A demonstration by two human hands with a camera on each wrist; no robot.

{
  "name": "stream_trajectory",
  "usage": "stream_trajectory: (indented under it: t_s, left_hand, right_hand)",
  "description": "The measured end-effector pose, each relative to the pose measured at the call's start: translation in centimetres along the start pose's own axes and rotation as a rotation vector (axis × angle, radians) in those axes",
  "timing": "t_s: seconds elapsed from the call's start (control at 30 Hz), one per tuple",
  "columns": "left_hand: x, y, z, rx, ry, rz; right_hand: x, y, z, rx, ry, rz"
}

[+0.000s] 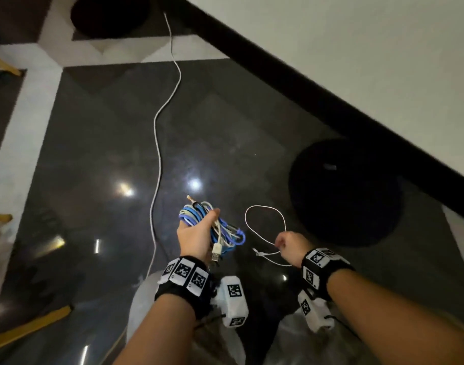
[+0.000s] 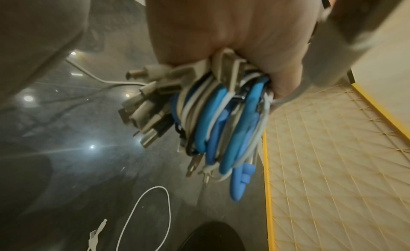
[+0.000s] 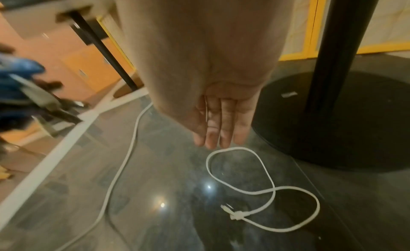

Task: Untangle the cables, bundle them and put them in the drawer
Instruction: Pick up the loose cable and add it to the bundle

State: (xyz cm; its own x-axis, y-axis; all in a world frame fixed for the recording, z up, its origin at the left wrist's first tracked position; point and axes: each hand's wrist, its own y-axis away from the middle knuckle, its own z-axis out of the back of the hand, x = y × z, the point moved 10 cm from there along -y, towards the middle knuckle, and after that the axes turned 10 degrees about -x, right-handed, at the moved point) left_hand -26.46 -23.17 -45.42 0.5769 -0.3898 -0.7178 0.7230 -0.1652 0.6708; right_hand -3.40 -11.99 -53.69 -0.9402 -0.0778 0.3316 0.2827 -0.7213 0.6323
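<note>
My left hand (image 1: 196,233) grips a bundle of blue and white cables (image 1: 212,222) held up above the dark glossy floor. In the left wrist view the left hand (image 2: 221,26) is curled round the bundle (image 2: 221,123), and several USB plugs stick out of it. My right hand (image 1: 288,242) hangs to the right of the bundle. The right wrist view shows the right hand (image 3: 221,124) with straight fingers and nothing in it, just above a thin white cable (image 3: 238,216). That thin cable (image 1: 265,206) lies in loose loops on the floor.
A long white cable (image 1: 157,143) runs across the floor from far to near, left of the hands. A black round stand base (image 1: 344,193) sits right of the thin cable, under a white tabletop (image 1: 357,48). An orange cabinet with drawers (image 3: 88,67) stands at the left.
</note>
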Motion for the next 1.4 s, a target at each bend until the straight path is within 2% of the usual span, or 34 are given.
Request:
stream_trajectory:
  t_s: [0.1, 0.3, 0.37, 0.5, 0.63, 0.73, 0.83, 0.97, 1.1, 1.2, 1.33, 1.4]
  left_hand:
    - [1.8, -3.2, -0.9, -0.001, 0.014, -0.032]
    - [3.9, -8.5, -4.3, 0.031, 0.094, -0.133]
    - [4.3, -9.9, -6.0, 0.044, 0.123, -0.158]
    - [5.4, -11.9, -9.3, 0.089, 0.212, -0.145]
    - [6.8, -12.2, -10.4, 0.122, 0.282, -0.099]
    - [7.1, -11.8, -10.5, 0.153, 0.293, -0.093]
    - [6.6, -10.6, -10.2, 0.179, 0.3, -0.086]
    - [5.0, -7.8, -9.4, 0.228, 0.273, -0.061]
    - [1.7, -3.7, -7.2, 0.295, 0.217, -0.063]
    - [-3.5, -0.3, -4.5, 0.345, 0.223, -0.12]
    - [-11.6, 3.2, -0.2, 0.47, 0.233, -0.181]
    - [-15.6, 5.1, 1.9, 0.51, 0.199, -0.258]
  right_hand:
    - [-1.7, -3.8, -6.1, 0.088, 0.083, -0.007]
    - [-5.6, -11.7, -17.3, 0.154, 0.123, 0.018]
    - [-7.3, -13.2, -20.6, 0.19, 0.25, 0.032]
    - [-9.8, -16.3, -24.0, 0.131, 0.246, 0.055]
    - [-10.7, -17.6, -23.7, 0.064, 0.204, 0.018]
    - [-9.8, -16.3, -21.2, -0.037, 0.132, 0.004]
    - [-7.9, -15.1, -17.1, -0.176, -0.055, 0.077]
    - [-1.9, -10.5, -7.2, -0.395, -0.504, 0.198]
    - [5.3, -5.2, 2.3, -0.47, -0.879, 0.295]
    - [10.4, -1.8, 7.6, -0.469, -1.029, 0.336]
    - [16.6, 3.0, 11.9, -0.322, -1.136, 0.387]
    - [19.4, 5.8, 14.3, -0.263, -1.187, 0.421]
